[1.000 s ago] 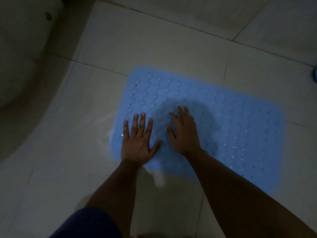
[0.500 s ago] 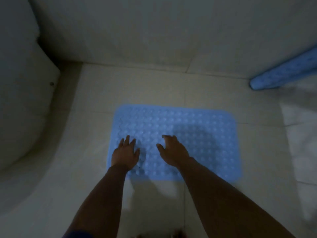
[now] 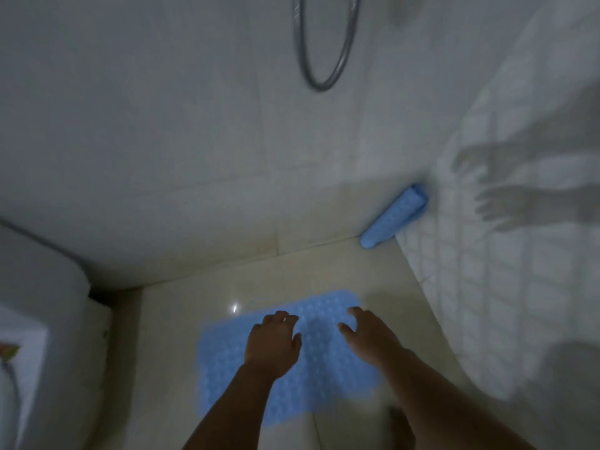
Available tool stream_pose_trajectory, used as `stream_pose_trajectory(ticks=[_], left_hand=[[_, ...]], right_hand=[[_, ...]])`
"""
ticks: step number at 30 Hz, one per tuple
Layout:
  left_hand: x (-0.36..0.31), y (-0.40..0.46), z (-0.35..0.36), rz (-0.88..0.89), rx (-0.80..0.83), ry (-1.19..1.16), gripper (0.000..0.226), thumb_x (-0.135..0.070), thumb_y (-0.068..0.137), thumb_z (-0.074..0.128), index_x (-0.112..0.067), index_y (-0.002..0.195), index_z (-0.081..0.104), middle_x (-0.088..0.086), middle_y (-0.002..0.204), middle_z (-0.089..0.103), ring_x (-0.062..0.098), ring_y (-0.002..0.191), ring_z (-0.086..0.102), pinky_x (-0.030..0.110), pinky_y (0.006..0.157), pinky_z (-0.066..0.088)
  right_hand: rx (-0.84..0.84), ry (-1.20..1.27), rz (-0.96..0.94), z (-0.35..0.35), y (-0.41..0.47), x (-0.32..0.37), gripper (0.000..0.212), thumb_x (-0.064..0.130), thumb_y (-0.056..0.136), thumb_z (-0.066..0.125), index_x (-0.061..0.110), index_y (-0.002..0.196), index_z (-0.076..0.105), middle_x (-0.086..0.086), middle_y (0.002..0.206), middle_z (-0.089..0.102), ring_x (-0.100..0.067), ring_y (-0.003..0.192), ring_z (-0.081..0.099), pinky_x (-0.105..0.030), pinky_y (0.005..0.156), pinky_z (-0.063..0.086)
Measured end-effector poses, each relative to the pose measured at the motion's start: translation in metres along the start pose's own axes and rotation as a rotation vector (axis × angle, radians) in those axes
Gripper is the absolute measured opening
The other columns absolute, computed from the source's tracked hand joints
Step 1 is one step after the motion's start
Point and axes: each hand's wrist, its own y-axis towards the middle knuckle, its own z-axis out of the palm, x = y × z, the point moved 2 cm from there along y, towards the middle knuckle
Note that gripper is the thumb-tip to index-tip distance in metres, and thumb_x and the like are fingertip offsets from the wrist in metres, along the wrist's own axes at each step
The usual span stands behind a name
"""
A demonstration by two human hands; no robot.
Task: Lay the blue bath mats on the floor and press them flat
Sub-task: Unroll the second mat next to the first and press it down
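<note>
Lying seemingly flat, bumpy blue mat (image 3: 227,362)

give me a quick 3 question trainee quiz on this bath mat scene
1. True or false: the rolled blue mat lies in the corner where the floor meets the tiled wall.
2. Multiple choice: what hangs on the wall above the floor? A) a towel B) a grey shower hose C) a mirror
3. Fill in: the left hand and right hand are both over the ______ blue bath mat.

Key: 1. true 2. B 3. flat (unrolled). Whether the hands touch it cannot be told; the picture is blurred.
</note>
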Motion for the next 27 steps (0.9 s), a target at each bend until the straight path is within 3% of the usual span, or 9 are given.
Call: stream_pose_trajectory(ticks=[6, 13, 19, 27], left_hand=[[-0.103, 0.095, -0.031, 0.099, -0.002, 0.077, 0.053, -0.046, 0.107, 0.038, -0.028, 0.156, 0.038, -0.002, 0.16, 0.039, 0.022, 0.146, 0.037, 0.039, 0.113, 0.037], [-0.203, 0.208, -0.032, 0.146, -0.008, 0.12, 0.053, -0.045, 0.105, 0.042, -0.028, 0.155, 0.039, -0.003, 0.159, 0.04, 0.02, 0.149, 0.031, 0.04, 0.113, 0.036], [-0.252, 0.304, -0.037, 0.125, -0.062, 0.147, 0.053, -0.044, 0.103, 0.045, -0.026, 0.153, 0.041, 0.0, 0.157, 0.043, 0.023, 0.146, 0.036, 0.04, 0.11, 0.04], [-0.289, 0.424, -0.044, 0.137, -0.118, 0.133, 0.057, -0.033, 0.101, 0.053, -0.022, 0.155, 0.037, 0.005, 0.16, 0.04, 0.031, 0.143, 0.04, 0.046, 0.107, 0.043]], right_hand=[[-0.107, 0.084, 0.041, -0.092, 0.052, -0.072, 0.055, 0.052, 0.097, 0.051, 0.028, 0.146, 0.042, -0.004, 0.139, 0.054, -0.023, 0.132, 0.05, -0.035, 0.107, 0.041], [-0.17, 0.15, 0.092, -0.185, 0.127, -0.162, 0.053, 0.052, 0.098, 0.05, 0.029, 0.145, 0.043, -0.004, 0.139, 0.054, -0.023, 0.131, 0.052, -0.036, 0.107, 0.043], [-0.16, 0.199, 0.105, -0.234, 0.202, -0.204, 0.054, 0.05, 0.099, 0.05, 0.026, 0.147, 0.041, -0.006, 0.141, 0.054, -0.027, 0.129, 0.054, -0.04, 0.107, 0.045], [-0.181, 0.279, 0.042, -0.262, 0.313, -0.207, 0.062, 0.036, 0.1, 0.055, 0.022, 0.154, 0.028, -0.015, 0.135, 0.061, -0.033, 0.12, 0.06, -0.039, 0.098, 0.049]])
